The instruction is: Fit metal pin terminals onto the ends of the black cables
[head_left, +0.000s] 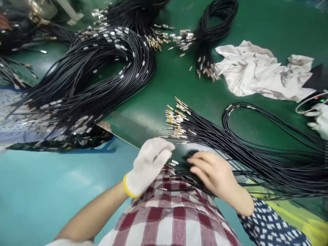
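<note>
My left hand (153, 164), in a white glove with a yellow cuff, is held over the table's near edge with thumb and fingertips drawn together. Whatever may be between them is too small to make out. To its right, my bare right hand (214, 172) hovers low over black cables, fingers stretched leftward and slightly apart, with no grip on them visible. Loose cable ends with silver connectors (173, 167) lie between the hands, partly over the red checked apron (179, 215). Just beyond spreads a cable bundle (217, 136) with silver and yellow-banded tips (176, 119).
A big looped cable bundle (110, 68) covers the left, reaching past the table edge. Coiled cables (217, 24) and a crumpled white cloth (263, 71) lie at the back of the green table (174, 75). Another white glove (320, 119) shows at the right edge.
</note>
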The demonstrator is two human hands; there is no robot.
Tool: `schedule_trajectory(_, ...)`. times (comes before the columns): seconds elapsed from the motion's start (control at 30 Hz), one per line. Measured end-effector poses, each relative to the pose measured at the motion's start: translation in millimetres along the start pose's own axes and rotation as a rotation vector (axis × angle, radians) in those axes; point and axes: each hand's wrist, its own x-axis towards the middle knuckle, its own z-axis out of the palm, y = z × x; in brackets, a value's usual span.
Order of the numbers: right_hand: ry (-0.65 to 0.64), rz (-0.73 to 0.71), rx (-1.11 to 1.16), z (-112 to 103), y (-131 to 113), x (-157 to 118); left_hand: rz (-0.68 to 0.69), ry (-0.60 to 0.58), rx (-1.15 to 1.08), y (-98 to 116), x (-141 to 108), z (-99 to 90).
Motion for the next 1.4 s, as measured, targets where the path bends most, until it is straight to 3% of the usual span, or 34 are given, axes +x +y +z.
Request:
schedule_trajectory(0.07,0.157,0.115,-0.152,0,16,9,0.221,-0.113,0.234,-10,-11,1.5)
schedule_trajectory(0.1,0.177,0.140,-0.243,1,24,13,0.297,-0.170,0.293,-13,-15,3.8)
schedule_trajectory(0.17,0.175,0.100,-0.347,2,36,20,0.298,-0.207,0.389,-15,-21,7.8)
schedule_trajectory(0.3,0.263,-0.008,-0.265,1,42,19,-0.083,-0.206,0.312,-1,-18,6.2)
schedule_trajectory(0.43,0.318,-0.082,-0.193,-4,34,4,-0.441,-0.294,-0.132,16,-8,5.3)
schedule_trajectory(0.53,0.273,-0.062,-0.307,-4,27,-4,-0.525,-0.320,-0.306,25,-2,12.6)
schedule_trajectory(0.7,0.202,-0.036,-0.341,3,27,-7,-0.490,-0.418,-0.258,34,3,22.0)
schedule_trajectory(0.87,0.070,0.059,-0.378,-8,43,-9,-0.254,-0.399,-0.011,29,-2,12.6)
schedule_trajectory(1.0,-0.001,0.063,-0.178,-27,28,-4,-0.121,-0.463,0.131,25,-10,0.6)
schedule_trajectory(1.1,-0.110,0.015,0.099,-29,3,3,-0.194,-0.501,0.046,27,-9,-4.0)
schedule_trajectory(1.2,-0.202,0.100,0.304,-20,-14,9,-0.326,-0.482,-0.094,29,-8,-6.6)
schedule_trajectory(1.4,-0.180,0.202,0.418,-12,-16,10,-0.484,-0.445,-0.248,27,-10,-7.2)
